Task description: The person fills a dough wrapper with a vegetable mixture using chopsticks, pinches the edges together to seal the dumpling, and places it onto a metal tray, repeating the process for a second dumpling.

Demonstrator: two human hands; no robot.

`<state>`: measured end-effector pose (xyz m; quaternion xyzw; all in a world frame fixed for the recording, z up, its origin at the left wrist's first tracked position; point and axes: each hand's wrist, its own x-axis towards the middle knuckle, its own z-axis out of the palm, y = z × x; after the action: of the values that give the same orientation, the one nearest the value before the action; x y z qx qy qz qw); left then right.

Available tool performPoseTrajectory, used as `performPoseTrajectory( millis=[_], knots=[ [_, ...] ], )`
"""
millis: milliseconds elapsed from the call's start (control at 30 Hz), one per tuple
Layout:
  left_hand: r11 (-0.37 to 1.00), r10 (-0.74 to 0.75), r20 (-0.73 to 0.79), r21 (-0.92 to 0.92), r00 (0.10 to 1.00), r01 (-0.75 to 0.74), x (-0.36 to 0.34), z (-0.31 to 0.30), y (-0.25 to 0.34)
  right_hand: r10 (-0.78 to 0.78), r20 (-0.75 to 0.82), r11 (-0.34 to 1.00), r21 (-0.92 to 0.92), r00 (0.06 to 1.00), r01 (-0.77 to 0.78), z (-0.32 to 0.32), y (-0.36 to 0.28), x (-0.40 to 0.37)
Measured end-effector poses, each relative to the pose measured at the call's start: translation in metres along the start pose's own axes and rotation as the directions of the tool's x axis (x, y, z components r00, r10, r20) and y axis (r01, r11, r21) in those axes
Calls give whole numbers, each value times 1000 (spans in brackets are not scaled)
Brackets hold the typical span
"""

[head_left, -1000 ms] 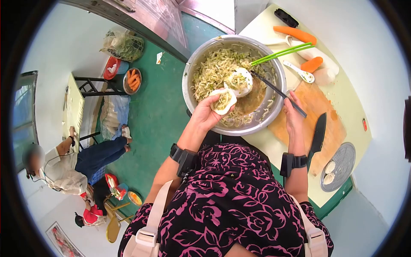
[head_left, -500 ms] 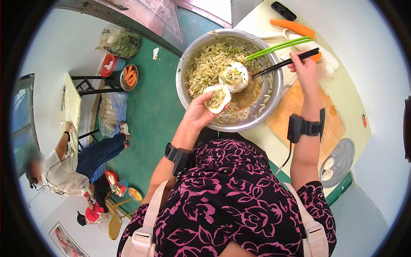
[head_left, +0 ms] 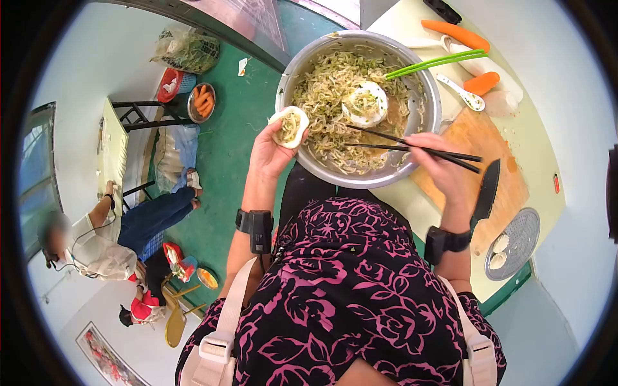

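My left hand [head_left: 273, 154] holds a round dough wrapper [head_left: 290, 128] with shredded filling on it, at the left rim of a large metal bowl [head_left: 430, 138]. Black chopsticks [head_left: 380, 148] are in my right hand [head_left: 438, 161], their tips spread over the lower part of the bowl. Shredded vegetable filling [head_left: 322, 83] lies in the bowl, with liquid at the right. A white bowl [head_left: 381, 103] with some filling in it sits in the middle, and green chopsticks [head_left: 438, 62] lean on the upper right rim.
Right of the bowl are a cutting board [head_left: 463, 135], a knife [head_left: 487, 190], a spoon [head_left: 460, 93], carrots [head_left: 457, 35], a white radish [head_left: 489, 67] and a perforated tray [head_left: 523, 238] with dumplings. Two other people [head_left: 103, 238] are at the far left.
My left hand has moved left with the wrapper, from over the bowl to its rim. My right hand came down and nearer, and its chopsticks are now apart. The knife and spoon are now uncovered.
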<state>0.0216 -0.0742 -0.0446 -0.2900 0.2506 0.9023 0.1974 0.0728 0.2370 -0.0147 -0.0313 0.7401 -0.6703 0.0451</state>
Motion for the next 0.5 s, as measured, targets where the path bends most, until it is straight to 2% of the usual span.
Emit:
performPoseTrajectory(
  millis=[33,133,233,367,500],
  knots=[
    [1000,-10,11,-9,1000,10,1,-1,-3,-78,43,993,-86,996,81,10,5,6],
    [999,-20,11,-25,1000,21,-3,2,-8,-176,51,977,-112,983,181,26,18,15],
    [999,-18,51,-28,999,19,-6,0,-11,22,-73,999,25,997,-20,32,36,16],
    [1000,-9,46,-28,999,10,-9,-3,-9,57,-211,986,163,976,-23,35,49,12],
    [999,-3,42,-34,999,5,-9,-6,-9,227,-329,926,365,917,-98,36,56,8]
  ],
)
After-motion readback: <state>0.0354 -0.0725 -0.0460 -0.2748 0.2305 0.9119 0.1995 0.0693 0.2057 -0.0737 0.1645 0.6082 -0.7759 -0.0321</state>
